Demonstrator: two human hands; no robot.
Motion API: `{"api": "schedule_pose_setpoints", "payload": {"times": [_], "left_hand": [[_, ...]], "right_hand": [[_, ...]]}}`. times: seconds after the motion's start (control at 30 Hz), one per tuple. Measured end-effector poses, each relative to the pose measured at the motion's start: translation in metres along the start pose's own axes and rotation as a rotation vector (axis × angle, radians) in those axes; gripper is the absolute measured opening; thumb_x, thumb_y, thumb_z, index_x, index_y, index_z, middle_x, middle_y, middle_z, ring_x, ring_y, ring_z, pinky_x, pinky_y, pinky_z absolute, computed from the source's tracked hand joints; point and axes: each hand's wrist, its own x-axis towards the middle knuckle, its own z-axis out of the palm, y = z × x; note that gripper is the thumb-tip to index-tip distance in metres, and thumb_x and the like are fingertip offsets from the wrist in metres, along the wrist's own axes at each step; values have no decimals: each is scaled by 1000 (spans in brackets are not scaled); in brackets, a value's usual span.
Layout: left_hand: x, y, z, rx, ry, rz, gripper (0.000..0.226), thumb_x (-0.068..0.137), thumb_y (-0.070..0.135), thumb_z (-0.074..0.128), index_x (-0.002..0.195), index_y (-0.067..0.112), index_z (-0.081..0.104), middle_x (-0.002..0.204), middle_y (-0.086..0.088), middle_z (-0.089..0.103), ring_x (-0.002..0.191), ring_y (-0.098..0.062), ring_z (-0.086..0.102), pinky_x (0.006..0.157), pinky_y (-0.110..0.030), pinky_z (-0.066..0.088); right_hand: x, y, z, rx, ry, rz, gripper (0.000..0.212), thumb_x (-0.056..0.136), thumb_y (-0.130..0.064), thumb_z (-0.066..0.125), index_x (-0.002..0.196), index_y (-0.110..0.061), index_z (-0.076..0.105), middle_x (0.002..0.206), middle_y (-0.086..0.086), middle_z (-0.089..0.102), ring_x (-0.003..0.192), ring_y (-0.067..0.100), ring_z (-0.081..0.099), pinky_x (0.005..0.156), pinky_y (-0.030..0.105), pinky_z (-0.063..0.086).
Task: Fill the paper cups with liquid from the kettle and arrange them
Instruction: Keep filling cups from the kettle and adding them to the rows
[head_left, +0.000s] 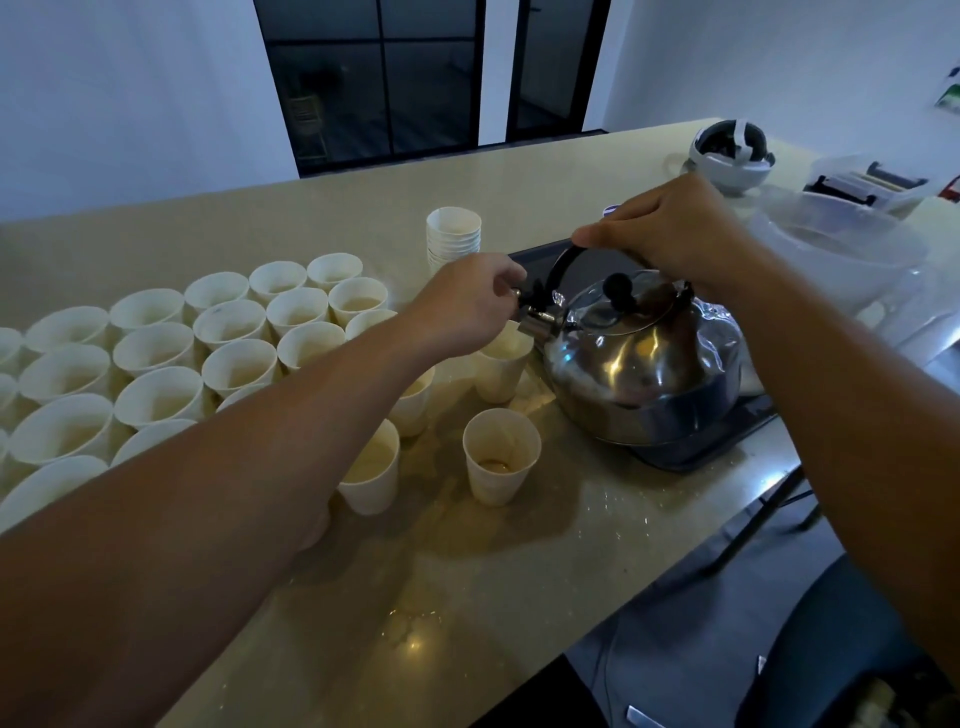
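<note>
The rounded, polished steel kettle (647, 358) sits tilted on a dark flat tray (691, 447) on the beige bench (467, 597), its spout over a white paper cup (501, 366). The right hand (670, 234) has its grip clenched round the black arched handle; the left hand (467, 306) pinches the spout cap lever. With liquid inside, the kettle is probably heavy and its steel slick, so the handle is the sound hold. The cups look light and easily crushed or tipped; take them low on the wall.

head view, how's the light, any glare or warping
Head view: dim and bluish; bright glints on the kettle and on the wet counter; wide-angle bending curves the counter edge and stretches both forearms; far items at the upper right look soft.
</note>
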Motion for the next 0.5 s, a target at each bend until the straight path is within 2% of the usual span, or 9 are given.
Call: {"api": "schedule_pose_setpoints", "payload": {"times": [0.07, 0.13, 0.17, 0.2, 0.27, 0.33, 0.4, 0.5], "left_hand": [[-1, 3, -4, -6, 36, 23, 35, 98, 21, 58, 133, 19, 61, 125, 2, 65, 109, -8, 57, 84, -18, 39], [-2, 7, -8, -20, 67, 38, 33, 97, 26, 61, 129, 19, 63, 122, 3, 66, 107, -8, 58, 77, -13, 38], [-2, 9, -10, -26, 80, 43, 32, 96, 28, 62, 127, 19, 64, 119, 4, 67, 104, -7, 59, 72, -11, 37], [-4, 12, -13, -27, 87, 46, 31, 96, 29, 63, 125, 19, 66, 114, 6, 67, 99, -6, 59, 69, -9, 36], [-9, 16, -16, -22, 82, 60, 27, 95, 29, 65, 120, 19, 70, 104, 10, 67, 90, -1, 59, 67, -7, 36], [-14, 19, -19, -15, 67, 74, 20, 93, 27, 67, 111, 21, 74, 93, 14, 67, 82, 4, 59, 63, -6, 38], [-20, 22, -21, -16, 46, 75, 13, 91, 24, 70, 102, 23, 76, 84, 17, 66, 77, 5, 61, 57, -3, 41], [-30, 24, -22, -10, 4, 61, 10, 88, 22, 74, 96, 23, 78, 83, 17, 68, 78, 1, 64, 62, -8, 44]], "right_hand": [[-2, -1, -3, 14, -1, -3, 26, 68, -49, 87, 77, -25, 80, 56, -12, 67, 52, 0, 56, 56, 23, 47], [-6, -3, -4, 12, -3, -14, 31, 64, -56, 86, 76, -28, 81, 80, 3, 76, 72, 20, 66, 68, 38, 57], [-7, -4, -5, 16, -7, -27, 33, 63, -58, 86, 76, -28, 81, 87, 12, 75, 74, 29, 64, 70, 42, 57], [-9, -4, -5, 31, -16, -42, 35, 62, -59, 85, 77, -28, 81, 88, 19, 73, 72, 32, 59, 67, 41, 54], [-13, -7, -6, 77, -46, -73, 39, 59, -59, 85, 79, -26, 82, 75, 21, 64, 63, 26, 48, 60, 36, 45], [-19, -10, -9, 86, -98, -97, 40, 61, -58, 84, 81, -23, 82, 67, 16, 53, 56, 22, 41, 53, 28, 39], [-23, -12, -11, 53, -146, -116, 35, 65, -54, 84, 83, -24, 82, 61, 10, 53, 49, 13, 39, 49, 24, 37], [-28, -15, -12, 18, -205, -143, 36, 63, -54, 82, 84, -25, 82, 55, 2, 55, 47, 10, 39, 49, 23, 36]]}}
